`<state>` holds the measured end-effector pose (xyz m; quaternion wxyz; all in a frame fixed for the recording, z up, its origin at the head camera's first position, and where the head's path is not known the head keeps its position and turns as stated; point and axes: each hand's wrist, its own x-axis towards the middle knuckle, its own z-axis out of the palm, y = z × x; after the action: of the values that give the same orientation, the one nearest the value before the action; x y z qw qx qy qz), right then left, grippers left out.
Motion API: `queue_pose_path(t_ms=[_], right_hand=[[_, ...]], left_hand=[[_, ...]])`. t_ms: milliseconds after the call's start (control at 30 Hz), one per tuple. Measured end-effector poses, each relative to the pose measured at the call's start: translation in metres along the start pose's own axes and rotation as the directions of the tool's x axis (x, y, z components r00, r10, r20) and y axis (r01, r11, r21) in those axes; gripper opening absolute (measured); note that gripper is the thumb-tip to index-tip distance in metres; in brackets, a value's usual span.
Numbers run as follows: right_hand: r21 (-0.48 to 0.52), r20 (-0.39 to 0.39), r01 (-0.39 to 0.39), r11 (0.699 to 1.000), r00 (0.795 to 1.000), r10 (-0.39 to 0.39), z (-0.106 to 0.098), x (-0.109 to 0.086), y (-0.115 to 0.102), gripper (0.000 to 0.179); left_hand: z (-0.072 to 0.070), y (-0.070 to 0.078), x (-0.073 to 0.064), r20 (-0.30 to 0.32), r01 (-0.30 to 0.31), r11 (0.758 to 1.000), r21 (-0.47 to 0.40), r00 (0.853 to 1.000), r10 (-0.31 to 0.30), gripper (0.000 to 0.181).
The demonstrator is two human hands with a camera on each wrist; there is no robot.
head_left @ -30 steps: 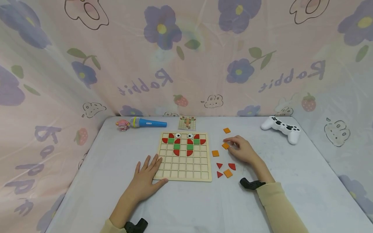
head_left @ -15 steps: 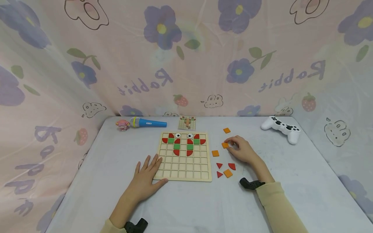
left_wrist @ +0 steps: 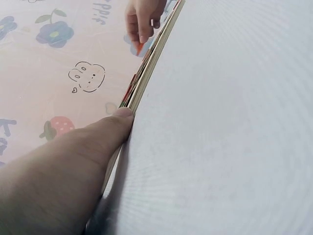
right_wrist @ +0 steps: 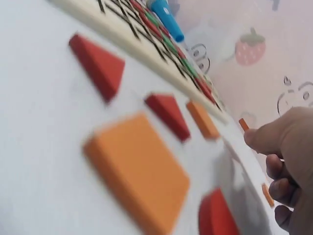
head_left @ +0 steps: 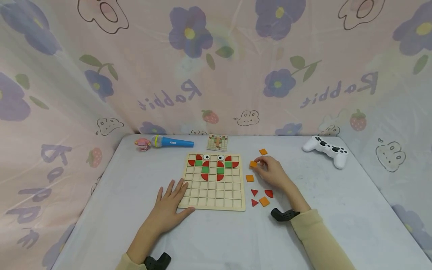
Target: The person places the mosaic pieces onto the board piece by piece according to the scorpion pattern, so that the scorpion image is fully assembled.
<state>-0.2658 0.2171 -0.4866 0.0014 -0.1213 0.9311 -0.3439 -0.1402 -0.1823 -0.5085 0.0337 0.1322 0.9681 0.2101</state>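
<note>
My right hand pinches an orange square tile between thumb and fingertips, just right of the wooden grid board. In the right wrist view that tile shows edge-on, raised off the cloth. Spread flat, my left hand rests at the board's lower left corner, fingertips over its left edge. Its thumb lies along the near edge in the left wrist view. Red quarter-circles, green squares and two eye tiles sit in the board's upper cells.
Right of the board lie more orange squares, two red triangles and a red quarter-circle. Behind it are a pattern card, a blue toy microphone and a pink figurine. A white game controller stands far right.
My right hand has picked up the orange square and carried it a little left, toward the board. The left hand has stayed in place.
</note>
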Motion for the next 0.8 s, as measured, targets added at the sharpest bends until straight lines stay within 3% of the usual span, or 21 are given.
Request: queue_pose_path(t_ms=[300, 533, 800], right_hand=[[0.014, 0.03, 0.093, 0.996, 0.995, -0.094, 0.028, 0.021, -0.046, 0.027], [0.051, 0.065, 0.083, 0.995, 0.994, -0.087, 0.058, 0.035, -0.079, 0.029], [0.085, 0.073, 0.119, 0.989, 0.989, -0.126, 0.08, 0.046, -0.099, 0.026]], left_hand=[[-0.001, 0.0, 0.0, 0.009, -0.001, 1.0, -0.015, 1.0, 0.001, 0.092], [-0.001, 0.0, 0.001, 0.031, 0.013, 1.0, -0.014, 0.999, -0.013, 0.092], [-0.001, -0.001, 0.0, 0.017, 0.001, 1.0, -0.012, 1.0, 0.0, 0.093]])
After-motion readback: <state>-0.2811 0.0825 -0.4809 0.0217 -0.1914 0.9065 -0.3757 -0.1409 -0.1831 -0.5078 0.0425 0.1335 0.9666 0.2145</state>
